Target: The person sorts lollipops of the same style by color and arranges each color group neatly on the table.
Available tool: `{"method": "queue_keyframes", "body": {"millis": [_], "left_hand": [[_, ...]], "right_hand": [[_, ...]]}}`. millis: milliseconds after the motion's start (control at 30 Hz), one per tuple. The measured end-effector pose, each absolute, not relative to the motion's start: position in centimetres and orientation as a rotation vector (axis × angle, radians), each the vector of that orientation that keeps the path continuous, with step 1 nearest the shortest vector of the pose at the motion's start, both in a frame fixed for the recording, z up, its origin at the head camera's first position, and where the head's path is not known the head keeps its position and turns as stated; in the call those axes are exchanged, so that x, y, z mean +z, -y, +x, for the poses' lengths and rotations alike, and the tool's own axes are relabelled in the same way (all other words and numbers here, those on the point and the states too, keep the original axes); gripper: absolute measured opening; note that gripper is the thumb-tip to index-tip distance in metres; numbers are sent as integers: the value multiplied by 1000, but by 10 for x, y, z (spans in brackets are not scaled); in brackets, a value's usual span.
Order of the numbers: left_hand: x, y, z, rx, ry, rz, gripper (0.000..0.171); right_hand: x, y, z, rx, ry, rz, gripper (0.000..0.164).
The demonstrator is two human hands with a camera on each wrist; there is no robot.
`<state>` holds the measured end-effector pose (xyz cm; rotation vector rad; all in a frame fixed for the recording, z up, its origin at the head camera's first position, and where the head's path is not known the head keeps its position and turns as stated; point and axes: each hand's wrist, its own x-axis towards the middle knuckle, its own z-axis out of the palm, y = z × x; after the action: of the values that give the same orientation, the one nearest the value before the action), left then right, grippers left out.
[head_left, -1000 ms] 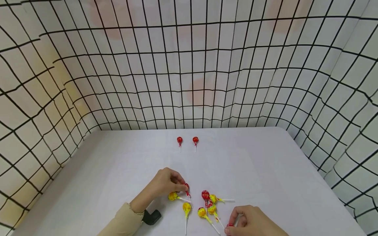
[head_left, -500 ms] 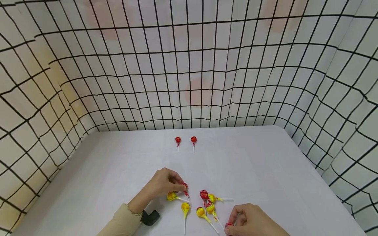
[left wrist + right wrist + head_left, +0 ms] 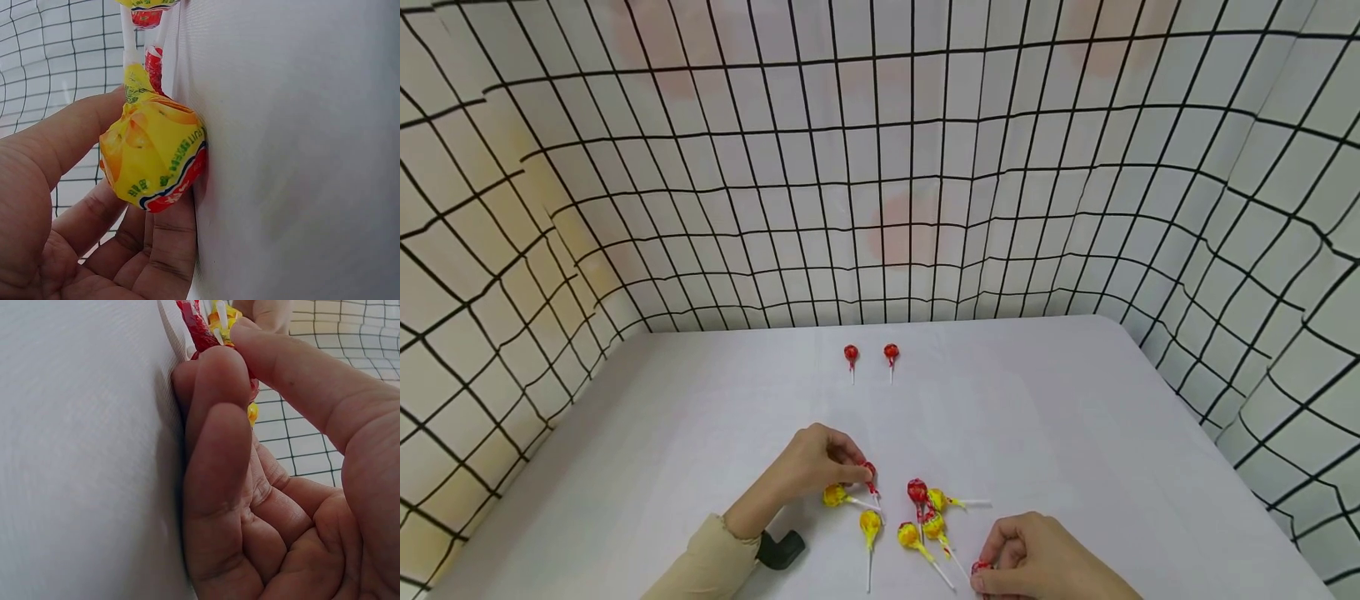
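Note:
My left hand pinches a red-wrapped lollipop by its head, left of the middle of the table. Just under that hand lies a yellow lollipop; in the left wrist view this yellow lollipop hides most of the red one. At the front right, my right hand holds another red lollipop between thumb and fingers, its stick out of sight. Between the hands a red lollipop lies in a cluster with several yellow ones, and a single yellow lollipop points its stick toward me.
Two red lollipops stand apart in a row at the far side of the white table. Black grid netting over white cloth walls the table's back and sides. A black strap piece sits at the left wrist.
The head view has shifted slightly, so everything sits a little farther left. Both hands keep their holds on the red lollipops, with almost no movement.

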<state>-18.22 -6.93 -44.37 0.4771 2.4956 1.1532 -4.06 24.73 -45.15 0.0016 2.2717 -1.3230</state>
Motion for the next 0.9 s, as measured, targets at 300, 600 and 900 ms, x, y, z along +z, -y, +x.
{"method": "queue_keyframes", "body": {"millis": [300, 600, 900], "left_hand": [[-444, 69, -182, 1163, -2475, 468, 19], [-445, 68, -182, 1184, -2451, 460, 19], [-444, 68, -186, 1174, -2459, 449, 17]], "right_hand": [[-452, -247, -41, -1312, -2270, 54, 24], [-456, -247, -40, -1317, -2260, 86, 22], [-457, -252, -40, -1368, -2259, -39, 23]]}}
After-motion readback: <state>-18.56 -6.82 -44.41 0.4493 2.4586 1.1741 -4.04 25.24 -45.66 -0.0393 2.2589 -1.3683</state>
